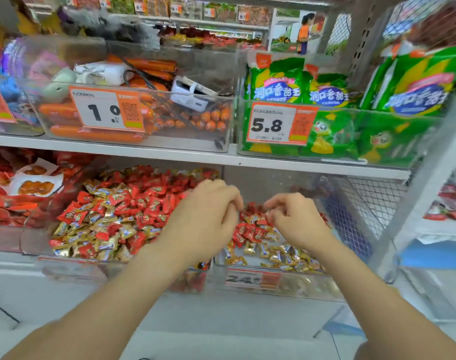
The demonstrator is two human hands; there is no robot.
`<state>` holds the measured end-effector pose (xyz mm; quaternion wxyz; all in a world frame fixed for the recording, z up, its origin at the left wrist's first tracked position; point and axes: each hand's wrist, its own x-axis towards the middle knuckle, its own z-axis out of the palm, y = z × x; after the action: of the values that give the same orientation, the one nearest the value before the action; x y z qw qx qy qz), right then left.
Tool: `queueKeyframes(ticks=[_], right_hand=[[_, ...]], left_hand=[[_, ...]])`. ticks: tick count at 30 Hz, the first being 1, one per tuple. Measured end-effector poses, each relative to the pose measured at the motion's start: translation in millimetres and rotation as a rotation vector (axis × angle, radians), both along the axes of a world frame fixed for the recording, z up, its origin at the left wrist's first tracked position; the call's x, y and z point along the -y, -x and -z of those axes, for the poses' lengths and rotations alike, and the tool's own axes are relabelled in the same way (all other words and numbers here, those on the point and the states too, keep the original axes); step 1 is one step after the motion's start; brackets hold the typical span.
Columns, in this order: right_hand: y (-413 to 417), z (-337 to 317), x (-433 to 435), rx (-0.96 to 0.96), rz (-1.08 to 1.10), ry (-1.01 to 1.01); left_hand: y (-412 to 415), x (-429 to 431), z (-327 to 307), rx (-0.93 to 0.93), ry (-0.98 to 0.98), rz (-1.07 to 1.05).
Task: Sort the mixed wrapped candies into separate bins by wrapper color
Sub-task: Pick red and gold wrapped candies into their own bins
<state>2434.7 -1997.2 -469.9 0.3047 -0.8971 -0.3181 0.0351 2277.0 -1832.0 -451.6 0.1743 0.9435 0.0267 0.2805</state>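
Nearest, saw the bare left forearm [117, 297] and right forearm [377, 294] stretched up and away toward two clear bins.

Well to the left of the left hand [206, 211], found the left bin [30, 237], hard clear plastic, heaped with mixed candies [112, 214]. Noted small pillow-shaped pieces in glossy, crinkled foil, red and gold jumbled together, crimped ends pointing every way.

Saw the left hand poised over the wall between the two bins, fingers curled and bunched, tips turned rightward. Could not tell whether pinching a candy or holding nothing.

Just to its right, close but apart, saw the right hand [294, 219] above the right bin [299, 287], fingers curled down toward the pile, tips turned leftward. Could not make out any piece pinched there either.

Directly beneath those fingertips, found red candies [247, 232] clustered in a thinner layer, with gold candies [281, 255] spread nearer the camera, under the wrist.

Judged the red ones the likely next pick: just below the right hand and nearer to it than to the left. Found no shared long axis worth aligning to in such a jumble. Judged the slick foil likely to slip, yet light enough to pinch singly.

Further right of the right hand, noted a wire mesh panel [372, 201].
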Motion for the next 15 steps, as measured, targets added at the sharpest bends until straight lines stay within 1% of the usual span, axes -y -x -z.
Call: queueKeyframes(ticks=[2, 5, 7, 8, 11, 13, 15], right_hand=[[-12.6, 6.6, 13.9, -0.002, 0.002, 0.138], [-30.6, 20.7, 26.1, -0.046, -0.026, 0.304], [-43.9, 29.8, 30.8, -0.067, -0.039, 0.344], [-49.8, 33.6, 32.9, -0.076, -0.04, 0.344], [-63.1, 42.5, 34.6, -0.096, -0.055, 0.339], [-67.5, 47.7, 32.1, -0.102, -0.081, 0.329], [-69.7, 53.2, 27.7, -0.099, -0.123, 0.317]], left_hand=[[-21.6, 32.6, 12.6, -0.128, -0.022, 0.048], [-58.4, 52.6, 35.2, -0.507, -0.001, -0.097], [-79.5, 51.2, 46.7, -0.729, 0.064, -0.18], [-88.6, 49.1, 52.1, -0.802, 0.083, -0.22], [-113.4, 42.5, 70.3, -0.928, 0.089, -0.348], [-123.9, 41.4, 77.6, -0.996, 0.078, -0.394], [-130.8, 41.8, 83.8, -1.003, 0.099, -0.395]])
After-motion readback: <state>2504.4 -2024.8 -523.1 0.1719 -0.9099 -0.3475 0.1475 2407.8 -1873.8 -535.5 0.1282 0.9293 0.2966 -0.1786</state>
